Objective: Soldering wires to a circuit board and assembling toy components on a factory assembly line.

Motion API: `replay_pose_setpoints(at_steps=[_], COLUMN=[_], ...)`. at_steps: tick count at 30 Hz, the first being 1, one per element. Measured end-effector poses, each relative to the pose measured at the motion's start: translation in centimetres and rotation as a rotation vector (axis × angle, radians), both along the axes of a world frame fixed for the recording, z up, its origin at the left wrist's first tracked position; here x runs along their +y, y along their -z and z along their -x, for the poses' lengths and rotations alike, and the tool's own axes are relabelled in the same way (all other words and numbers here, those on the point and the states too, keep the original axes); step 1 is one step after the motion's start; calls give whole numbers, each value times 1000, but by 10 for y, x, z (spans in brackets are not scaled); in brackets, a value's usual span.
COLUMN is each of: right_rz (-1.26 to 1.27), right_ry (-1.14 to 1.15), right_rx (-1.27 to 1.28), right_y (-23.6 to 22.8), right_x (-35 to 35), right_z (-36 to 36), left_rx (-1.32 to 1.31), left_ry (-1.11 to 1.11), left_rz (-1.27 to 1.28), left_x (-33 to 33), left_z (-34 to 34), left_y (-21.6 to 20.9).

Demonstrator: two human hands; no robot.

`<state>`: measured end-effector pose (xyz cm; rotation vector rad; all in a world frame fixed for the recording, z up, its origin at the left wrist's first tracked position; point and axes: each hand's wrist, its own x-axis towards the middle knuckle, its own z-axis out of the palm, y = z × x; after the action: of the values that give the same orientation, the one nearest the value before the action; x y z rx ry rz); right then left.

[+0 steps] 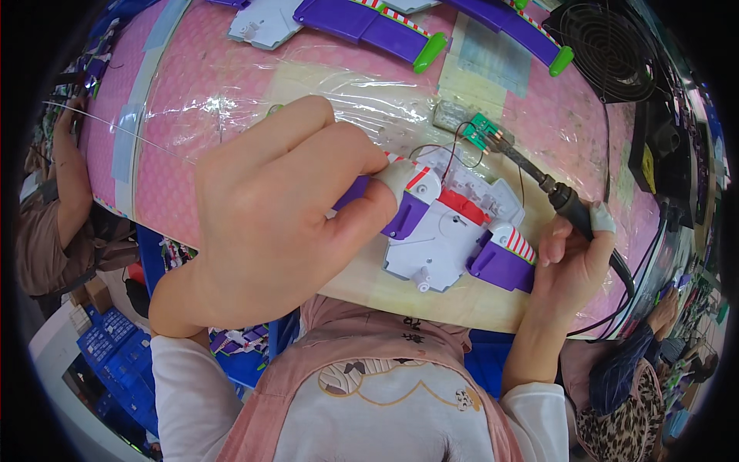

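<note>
My right hand [573, 254] grips the dark handle of a soldering iron [573, 206], with a pale cover on one fingertip. Its tip meets a small green circuit board [479, 131], from which thin dark wires run to a toy body. That white plastic toy body [435, 250], with purple wing parts, red-striped panels and a red piece, lies on the table below the board. My left hand [285, 208] is closed in a pinch over the toy's left wing, its thumb tip covered in white. What sits between those fingers is hidden. A thin pale strand [123, 127] stretches from the far left toward this hand.
More purple wing assemblies with green tips [369, 27] lie along the far side. A black round-grilled fan [604, 50] stands at the far right. Pink bubble wrap under clear film [177, 154] covers the table. Other people work at left and right, near blue crates [115, 350].
</note>
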<state>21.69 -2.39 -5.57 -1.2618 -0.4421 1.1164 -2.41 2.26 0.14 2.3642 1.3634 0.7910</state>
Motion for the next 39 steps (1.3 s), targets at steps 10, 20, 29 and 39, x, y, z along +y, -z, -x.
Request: replay_pose_setpoints(at_steps=[10, 20, 29, 39], right_rz=[35, -77, -85, 83], right_ry=[-39, 77, 423, -918], right_rx=[-55, 80, -1038, -1095], right_y=[0, -8, -53, -46], right_x=[4, 0, 49, -20], right_z=[0, -6, -174, -37], left_rx=[65, 75, 38, 227], left_ry=[20, 26, 93, 213], left_rz=[-33, -3, 65, 97], left_x=[3, 6, 31, 37], left_z=[-3, -2, -13, -34], left_y=[0, -8, 3, 15])
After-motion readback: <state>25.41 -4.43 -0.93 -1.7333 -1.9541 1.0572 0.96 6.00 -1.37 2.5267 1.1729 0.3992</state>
